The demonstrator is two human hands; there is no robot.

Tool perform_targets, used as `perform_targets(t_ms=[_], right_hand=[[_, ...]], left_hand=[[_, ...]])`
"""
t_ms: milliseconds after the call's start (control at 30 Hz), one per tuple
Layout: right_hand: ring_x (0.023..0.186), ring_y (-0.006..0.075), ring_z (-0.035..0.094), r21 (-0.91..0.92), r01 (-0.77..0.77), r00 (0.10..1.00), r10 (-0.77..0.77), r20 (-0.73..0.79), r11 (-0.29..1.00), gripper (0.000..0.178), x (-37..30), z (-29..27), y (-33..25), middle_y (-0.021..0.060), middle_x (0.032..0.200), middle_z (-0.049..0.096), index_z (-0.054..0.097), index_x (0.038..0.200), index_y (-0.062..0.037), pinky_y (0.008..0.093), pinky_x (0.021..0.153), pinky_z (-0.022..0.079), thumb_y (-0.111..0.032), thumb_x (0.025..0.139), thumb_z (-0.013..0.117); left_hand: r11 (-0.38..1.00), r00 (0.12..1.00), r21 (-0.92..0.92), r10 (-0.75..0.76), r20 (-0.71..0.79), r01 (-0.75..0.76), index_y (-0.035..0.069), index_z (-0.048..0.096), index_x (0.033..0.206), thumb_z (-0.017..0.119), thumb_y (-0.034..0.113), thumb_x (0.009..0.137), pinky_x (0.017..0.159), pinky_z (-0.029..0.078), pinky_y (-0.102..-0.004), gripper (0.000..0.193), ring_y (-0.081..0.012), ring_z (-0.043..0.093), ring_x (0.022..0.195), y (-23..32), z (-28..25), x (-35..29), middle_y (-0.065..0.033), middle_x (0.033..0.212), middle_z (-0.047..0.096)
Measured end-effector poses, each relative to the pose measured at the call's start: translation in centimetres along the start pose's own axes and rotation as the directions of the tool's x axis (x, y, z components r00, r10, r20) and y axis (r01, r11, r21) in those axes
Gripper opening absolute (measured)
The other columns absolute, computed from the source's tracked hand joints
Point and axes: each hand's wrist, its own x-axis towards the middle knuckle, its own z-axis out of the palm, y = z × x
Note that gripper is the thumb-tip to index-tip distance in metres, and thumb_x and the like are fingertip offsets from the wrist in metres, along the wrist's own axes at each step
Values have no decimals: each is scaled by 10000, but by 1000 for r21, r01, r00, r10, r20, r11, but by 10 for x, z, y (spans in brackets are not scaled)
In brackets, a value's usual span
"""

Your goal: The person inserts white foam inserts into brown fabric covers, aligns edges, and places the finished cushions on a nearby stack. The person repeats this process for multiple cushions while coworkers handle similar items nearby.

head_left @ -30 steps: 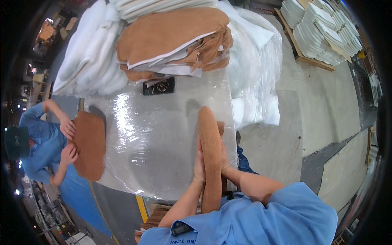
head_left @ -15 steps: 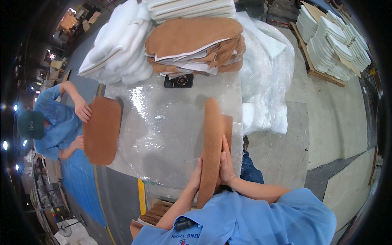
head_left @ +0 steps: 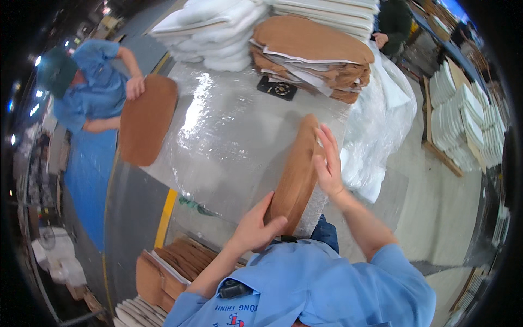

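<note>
A brown fabric-covered cushion (head_left: 296, 177) stands on its edge in front of me, tilted with its far end to the right. My left hand (head_left: 255, 224) grips the near end, thumb and fingers on either side of it. Along the right side, my right hand (head_left: 329, 163) is open, its fingers stretched toward the far end and touching or very close to the fabric. The cushion is over the near right part of a table (head_left: 229, 141) covered in clear plastic.
At the far side are a pile of brown covers (head_left: 313, 41), white padding (head_left: 218, 32) and a dark flat object (head_left: 277, 88). Clear-wrapped white material (head_left: 376, 125) hangs at the right. A co-worker (head_left: 95, 82) at left holds another brown cushion (head_left: 148, 120). Brown pieces (head_left: 169, 267) lie below left.
My view has turned, shifting the scene. My right hand has moved toward the cushion's far end and its fingers have spread. The cushion now leans more to the right.
</note>
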Motion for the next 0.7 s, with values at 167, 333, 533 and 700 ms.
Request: perform_targets(t_ms=[167,333,533,700], right_hand=[[1445,365,440,-227,626,514,-176,839,746,723,92,-35,-46,50,1465,579,627,1411,-204,683,1224,206,-525,796,832],[1226,305,539,-196,736,353,-121,928,648,670,111,-15,-51,38,1239,627,667,1195,-178,568,1135,334,-455,641,925],[1225,325,551,-119,693,330,-167,929,711,611,101,-16,-40,91,1255,632,675,1160,-149,484,1083,395,-450,681,907],[1317,404,579,-212,364,555,-28,832,907,577,164,-34,-16,290,1415,595,715,1271,-5,462,1107,462,-476,938,725]], left_hand=[[936,952,209,-246,-184,282,-4,403,1521,738,351,934,1015,516,-495,763,-446,629,1228,30,16,-39,-270,1366,620],[881,881,260,-282,-381,395,63,477,1459,782,332,898,918,543,-497,693,-415,677,1108,21,52,-38,-198,1229,688],[909,791,326,-6,-611,259,67,576,1391,792,348,905,875,550,-462,601,-394,686,1046,10,74,-48,-187,1183,701],[807,496,-589,-524,-693,30,38,615,1340,613,417,1032,826,550,-388,489,-250,695,1011,-32,130,-88,-130,1163,703]])
